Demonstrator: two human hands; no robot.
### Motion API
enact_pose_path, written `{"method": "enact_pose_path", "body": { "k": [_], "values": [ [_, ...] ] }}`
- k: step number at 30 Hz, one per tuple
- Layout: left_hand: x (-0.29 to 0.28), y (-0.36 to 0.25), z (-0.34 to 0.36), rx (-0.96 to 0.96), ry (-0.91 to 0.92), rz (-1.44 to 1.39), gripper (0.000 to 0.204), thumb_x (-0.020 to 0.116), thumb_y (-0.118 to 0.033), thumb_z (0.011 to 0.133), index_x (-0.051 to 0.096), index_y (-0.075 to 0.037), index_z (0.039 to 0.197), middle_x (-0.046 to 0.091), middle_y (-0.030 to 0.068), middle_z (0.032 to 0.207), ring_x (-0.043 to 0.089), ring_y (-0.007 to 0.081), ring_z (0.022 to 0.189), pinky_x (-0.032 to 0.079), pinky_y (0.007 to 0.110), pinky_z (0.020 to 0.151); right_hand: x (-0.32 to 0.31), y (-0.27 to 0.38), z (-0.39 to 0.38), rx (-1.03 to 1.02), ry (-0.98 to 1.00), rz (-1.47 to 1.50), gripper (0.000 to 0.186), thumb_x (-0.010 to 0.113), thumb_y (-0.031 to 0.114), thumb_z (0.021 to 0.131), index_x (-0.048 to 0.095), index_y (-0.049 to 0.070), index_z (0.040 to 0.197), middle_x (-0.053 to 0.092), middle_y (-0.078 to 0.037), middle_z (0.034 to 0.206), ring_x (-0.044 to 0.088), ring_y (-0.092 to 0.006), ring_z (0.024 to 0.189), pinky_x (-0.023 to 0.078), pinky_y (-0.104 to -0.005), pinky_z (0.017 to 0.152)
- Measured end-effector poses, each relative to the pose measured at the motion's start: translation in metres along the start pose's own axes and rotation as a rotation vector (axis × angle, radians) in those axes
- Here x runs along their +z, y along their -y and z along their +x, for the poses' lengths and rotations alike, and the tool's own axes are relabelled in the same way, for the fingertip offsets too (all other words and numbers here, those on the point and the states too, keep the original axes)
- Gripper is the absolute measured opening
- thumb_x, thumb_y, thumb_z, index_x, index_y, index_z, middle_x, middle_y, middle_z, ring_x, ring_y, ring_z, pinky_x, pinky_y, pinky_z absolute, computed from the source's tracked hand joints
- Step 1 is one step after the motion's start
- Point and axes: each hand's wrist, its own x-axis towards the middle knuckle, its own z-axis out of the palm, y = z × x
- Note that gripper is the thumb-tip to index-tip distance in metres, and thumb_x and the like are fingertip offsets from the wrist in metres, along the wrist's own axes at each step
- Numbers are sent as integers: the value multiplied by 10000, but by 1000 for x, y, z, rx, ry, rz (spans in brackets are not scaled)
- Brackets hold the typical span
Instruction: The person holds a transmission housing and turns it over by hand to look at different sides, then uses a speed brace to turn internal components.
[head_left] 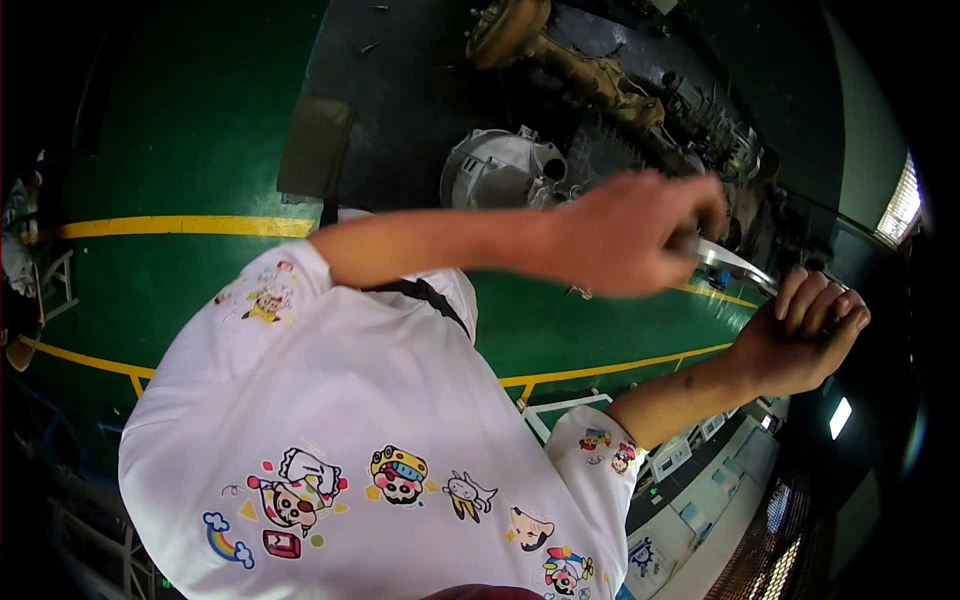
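Note:
A silver metal wrench [738, 265] spans the gap between my two hands at the right of the head view. My left hand [635, 235], smeared by motion, has its fingers curled round one end of it. The other end disappears into my closed right hand [815, 330], farther right and a little lower. My fingers hide both ends, so their shape cannot be made out. Beyond my left hand, a grey cast-metal housing [490, 170], round and hollow, rests on the dark work surface [400, 90].
A rusty axle-like assembly [590, 75] and a dark mass of gears and machine parts [730, 145] lie behind my hands. A brown flat piece [315, 145] sits at the surface's left edge. Yellow lines [180, 226] mark the green floor. At far left, another person [20, 240] is partly visible.

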Motion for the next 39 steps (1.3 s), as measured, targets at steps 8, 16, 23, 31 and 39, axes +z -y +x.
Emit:
{"method": "enact_pose_path", "body": {
  "k": [8, 16, 23, 31, 39],
  "values": [
    [90, 59, 90, 25, -58, 115, 336, 665, -286, 740, 573, -82, 992, 662, 132, 764, 654, 336, 769, 519, 434, 707, 33, -7, -5, 19, 130, -24, 295, 454, 244, 997, 397, 83, 756, 235, 26, 538, 161, -72, 431, 177, -220, 389],
    [37, 18, 14, -70, 270, -142, 279, 636, -215, 787, 564, -45, 996, 619, 144, 644, 621, 326, 605, 462, 426, 559, -47, -12, 8, 95, 17, 46, 302, 436, 233, 1016, 399, 102, 746, 207, 31, 546, 169, -86, 465, 213, -247, 426],
    [11, 11, 28, 9, 159, -46, 278, 632, -66, 725, 575, -13, 992, 576, 124, 547, 577, 247, 488, 408, 356, 496, -25, -10, -2, 11, -48, -7, 323, 437, 229, 1001, 341, 126, 711, 218, 26, 550, 160, -93, 483, 207, -247, 442],
    [32, 48, 98, 149, -172, 207, 152, 625, -124, 748, 611, -87, 895, 626, 99, 606, 639, 285, 595, 483, 394, 574, 9, -7, -25, 24, 49, 58, 349, 375, 248, 1025, 309, 132, 703, 225, 24, 549, 150, -94, 475, 183, -240, 438],
    [114, 51, 49, -50, 267, 270, 248, 599, -160, 779, 521, -115, 1010, 631, 131, 686, 640, 359, 680, 498, 483, 591, 3, -5, -23, 75, 59, 241, 352, 420, 255, 1024, 355, 110, 709, 217, 28, 556, 164, -74, 470, 206, -240, 437]
  ]
}}
